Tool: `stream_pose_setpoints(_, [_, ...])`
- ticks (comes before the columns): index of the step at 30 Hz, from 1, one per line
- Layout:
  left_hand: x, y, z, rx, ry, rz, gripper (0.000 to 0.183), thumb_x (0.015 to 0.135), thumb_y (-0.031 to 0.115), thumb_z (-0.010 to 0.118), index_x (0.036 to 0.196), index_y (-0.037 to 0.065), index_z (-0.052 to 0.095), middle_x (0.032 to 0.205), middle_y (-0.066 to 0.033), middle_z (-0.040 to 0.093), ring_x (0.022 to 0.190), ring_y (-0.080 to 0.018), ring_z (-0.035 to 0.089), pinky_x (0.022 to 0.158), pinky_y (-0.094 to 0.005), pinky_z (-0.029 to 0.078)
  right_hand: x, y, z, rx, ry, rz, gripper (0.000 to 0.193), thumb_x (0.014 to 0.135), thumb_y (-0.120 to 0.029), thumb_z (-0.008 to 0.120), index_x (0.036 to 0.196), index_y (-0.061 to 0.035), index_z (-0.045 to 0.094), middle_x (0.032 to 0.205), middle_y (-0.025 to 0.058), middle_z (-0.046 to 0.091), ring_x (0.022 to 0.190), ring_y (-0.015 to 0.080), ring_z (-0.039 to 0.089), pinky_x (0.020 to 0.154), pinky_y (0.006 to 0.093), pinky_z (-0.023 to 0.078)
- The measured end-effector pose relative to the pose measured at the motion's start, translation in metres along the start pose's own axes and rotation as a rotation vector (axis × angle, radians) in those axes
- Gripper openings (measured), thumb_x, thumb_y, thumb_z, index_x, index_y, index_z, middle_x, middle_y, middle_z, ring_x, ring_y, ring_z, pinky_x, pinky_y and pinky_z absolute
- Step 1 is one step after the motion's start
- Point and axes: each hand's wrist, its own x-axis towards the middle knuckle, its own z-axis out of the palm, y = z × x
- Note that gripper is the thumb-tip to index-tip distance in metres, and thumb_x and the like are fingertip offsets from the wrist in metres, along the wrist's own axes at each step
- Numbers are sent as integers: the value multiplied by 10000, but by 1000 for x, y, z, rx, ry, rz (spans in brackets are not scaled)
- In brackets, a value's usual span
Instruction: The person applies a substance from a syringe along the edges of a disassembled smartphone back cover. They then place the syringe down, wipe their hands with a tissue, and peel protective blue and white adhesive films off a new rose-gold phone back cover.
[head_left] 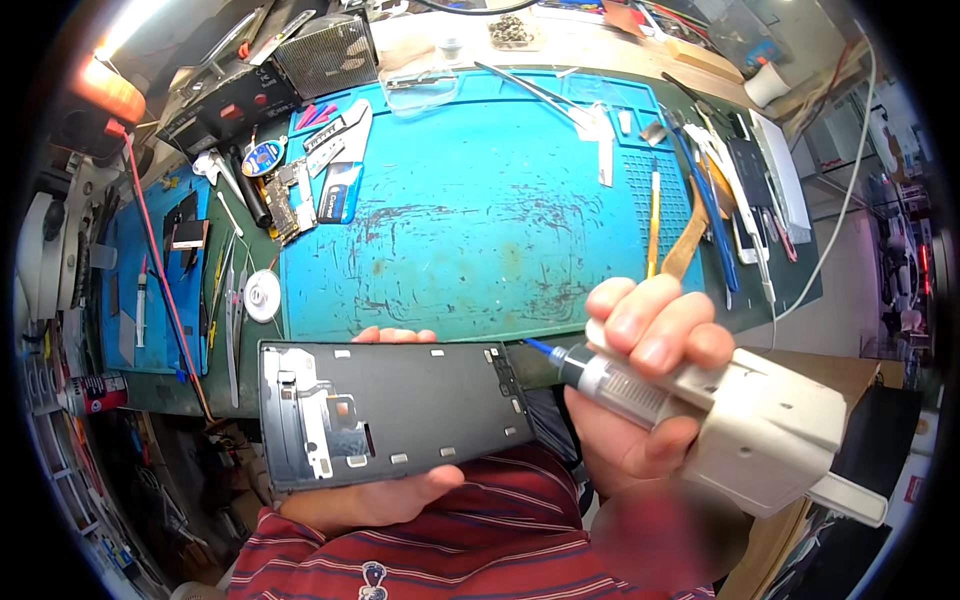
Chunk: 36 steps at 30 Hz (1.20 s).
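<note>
My left hand [400,500] is closed round a black phone back panel [430,400], its thumb on the near edge and its fingertips on the far edge. The panel lies tilted, inner side up, with silver metal plates toward its left end and small pale tabs along its edges. My right hand [640,370] grips a white glue gun [765,425] fitted with a clear cartridge [625,390]. Its thin blue nozzle [538,346] points left, close to the panel's far right corner. Whether the tip touches cannot be told. No glue bead shows on the panel.
Beyond my hands lies a blue work mat [450,220]. Phone boards [290,200] and a solder spool [263,158] sit at its left, near a white round reel [262,295]. A brush [654,215] and several tools lie right. A red cable [158,260] hangs left.
</note>
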Motion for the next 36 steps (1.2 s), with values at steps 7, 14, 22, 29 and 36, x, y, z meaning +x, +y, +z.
stream_pose_setpoints(7, [1,1,-13,-90,-62,-24,1190,628,382,922,1474,28,164,1369,-140,393,1312,-275,424,1064,-453,394,-12,11,14,184,126,42,293,918,-302,677,1061,-85,542,947,66,595,866,213,563,759,361,473])
stream_pose_setpoints(14, [16,32,-31,263,-322,-208,1137,592,338,951,1445,50,258,1357,-124,394,1304,-250,443,1041,-412,444,-13,16,13,113,82,112,281,932,-369,633,1040,-135,521,880,-2,541,805,142,515,713,300,420])
stream_pose_setpoints(22, [12,6,-18,35,-202,22,1167,586,381,948,1441,57,222,1372,-106,345,1320,-236,408,1059,-411,427,-11,15,13,93,56,171,268,939,-357,622,1031,-132,509,899,10,540,818,149,521,714,300,420])
stream_pose_setpoints(29, [2,14,-17,-148,-101,-281,1218,560,337,965,1433,24,176,1366,-117,350,1331,-248,402,1097,-436,395,-9,14,13,86,32,199,267,937,-346,628,1024,-127,503,902,15,535,822,148,520,708,299,418])
stream_pose_setpoints(36, [6,7,-12,-202,-110,-62,1141,577,319,960,1414,20,244,1364,-120,408,1322,-232,416,1087,-412,403,-9,14,13,83,32,215,264,938,-350,631,1007,-129,505,894,13,538,817,145,520,699,289,419])
